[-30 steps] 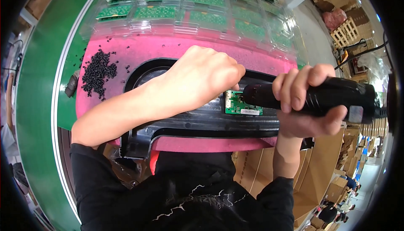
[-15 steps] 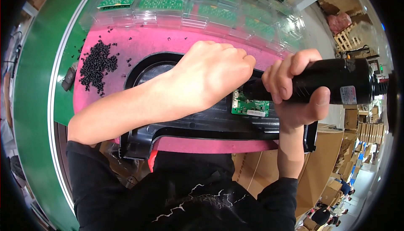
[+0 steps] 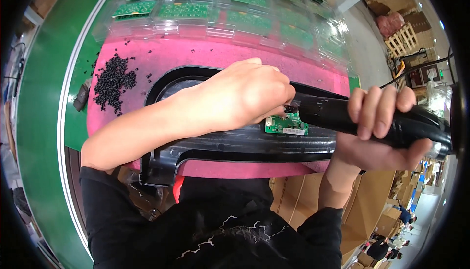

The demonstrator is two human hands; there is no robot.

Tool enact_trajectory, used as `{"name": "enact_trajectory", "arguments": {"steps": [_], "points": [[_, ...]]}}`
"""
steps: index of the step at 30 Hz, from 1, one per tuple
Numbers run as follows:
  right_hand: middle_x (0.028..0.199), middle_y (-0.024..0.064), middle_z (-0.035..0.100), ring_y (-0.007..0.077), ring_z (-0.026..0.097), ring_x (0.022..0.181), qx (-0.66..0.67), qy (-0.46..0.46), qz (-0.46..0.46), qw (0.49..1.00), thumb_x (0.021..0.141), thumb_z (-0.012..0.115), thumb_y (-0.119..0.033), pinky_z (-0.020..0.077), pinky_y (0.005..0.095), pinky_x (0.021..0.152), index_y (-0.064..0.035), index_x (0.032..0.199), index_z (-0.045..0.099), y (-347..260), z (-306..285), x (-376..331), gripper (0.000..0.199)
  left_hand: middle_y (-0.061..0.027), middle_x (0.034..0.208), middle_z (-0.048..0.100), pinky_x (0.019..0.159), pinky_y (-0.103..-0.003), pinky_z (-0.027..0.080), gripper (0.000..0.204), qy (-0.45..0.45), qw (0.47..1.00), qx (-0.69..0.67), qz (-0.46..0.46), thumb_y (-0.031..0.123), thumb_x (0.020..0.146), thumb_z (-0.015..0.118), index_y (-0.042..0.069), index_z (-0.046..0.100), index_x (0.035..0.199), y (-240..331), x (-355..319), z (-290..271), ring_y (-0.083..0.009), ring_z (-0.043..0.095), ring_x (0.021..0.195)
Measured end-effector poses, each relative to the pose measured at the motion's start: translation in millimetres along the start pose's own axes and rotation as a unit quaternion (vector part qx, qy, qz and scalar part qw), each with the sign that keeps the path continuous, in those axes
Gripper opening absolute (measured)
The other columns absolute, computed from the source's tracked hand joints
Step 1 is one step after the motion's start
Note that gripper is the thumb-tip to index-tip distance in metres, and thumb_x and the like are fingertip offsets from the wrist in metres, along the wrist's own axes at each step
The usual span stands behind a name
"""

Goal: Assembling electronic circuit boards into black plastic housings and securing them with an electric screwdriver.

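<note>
My right hand (image 3: 379, 122) is wrapped round a black electric screwdriver (image 3: 325, 112), now tilted low with its nose toward the left. My left hand (image 3: 259, 93) is closed, its fingertips pinched by the screwdriver's tip; whatever they hold is hidden. Under both lies a green circuit board (image 3: 286, 126) with a white label strip, set inside a long black plastic housing (image 3: 235, 150). My left forearm covers part of the housing. Left of it, a heap of small black screws (image 3: 115, 84) is spread on a pink mat (image 3: 196, 53).
Clear plastic trays (image 3: 191, 26) with several green circuit boards stand along the far side. A small dark lump (image 3: 81, 96) sits at the mat's left edge, on a green surface (image 3: 46, 122). Cardboard boxes (image 3: 362, 215) stand at the lower right.
The screwdriver has swung from level to a tilt, its rear now lower and farther right. My right hand has shifted right with it. My left fingers have come to the screwdriver's tip.
</note>
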State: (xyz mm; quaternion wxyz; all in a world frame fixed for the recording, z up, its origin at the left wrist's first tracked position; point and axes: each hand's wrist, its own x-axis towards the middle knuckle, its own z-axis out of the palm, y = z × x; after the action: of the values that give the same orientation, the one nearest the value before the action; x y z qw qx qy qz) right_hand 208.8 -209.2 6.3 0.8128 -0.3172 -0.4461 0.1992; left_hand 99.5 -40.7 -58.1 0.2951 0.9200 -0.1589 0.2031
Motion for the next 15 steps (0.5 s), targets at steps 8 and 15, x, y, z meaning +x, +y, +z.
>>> {"name": "enact_trajectory", "arguments": {"steps": [8, 15], "points": [[0.066, -0.0016, 0.047, 0.0081, 0.043, 0.049, 0.026, -0.024, -0.018, 0.999, 0.083, 0.061, -0.054, 0.0342, 0.0237, 0.054, -0.007, 0.098, 0.049, -27.4, 2.5, -1.6, 0.051, -0.0072, 0.083, 0.062, 0.071, -0.037, 0.044, 0.018, 0.048, 0.995, -0.071, 0.044, 0.003, 0.074, 0.071, 0.003, 0.06, 0.088, 6.1, 9.4, -0.8, -0.0269, 0.06, 0.079], [0.066, -0.0027, 0.047, 0.0084, 0.044, 0.05, -0.037, 0.034, -0.015, 0.999, 0.084, 0.058, -0.056, 0.0365, 0.0254, 0.055, -0.0088, 0.1, 0.048, -30.3, 3.4, -11.0, 0.051, -0.0098, 0.08, 0.065, 0.061, -0.035, 0.048, 0.021, 0.094, 0.991, -0.004, 0.091, 0.003, 0.07, 0.074, -0.001, 0.063, 0.087, 14.7, 12.4, -2.3, -0.0277, 0.061, 0.07]]}}
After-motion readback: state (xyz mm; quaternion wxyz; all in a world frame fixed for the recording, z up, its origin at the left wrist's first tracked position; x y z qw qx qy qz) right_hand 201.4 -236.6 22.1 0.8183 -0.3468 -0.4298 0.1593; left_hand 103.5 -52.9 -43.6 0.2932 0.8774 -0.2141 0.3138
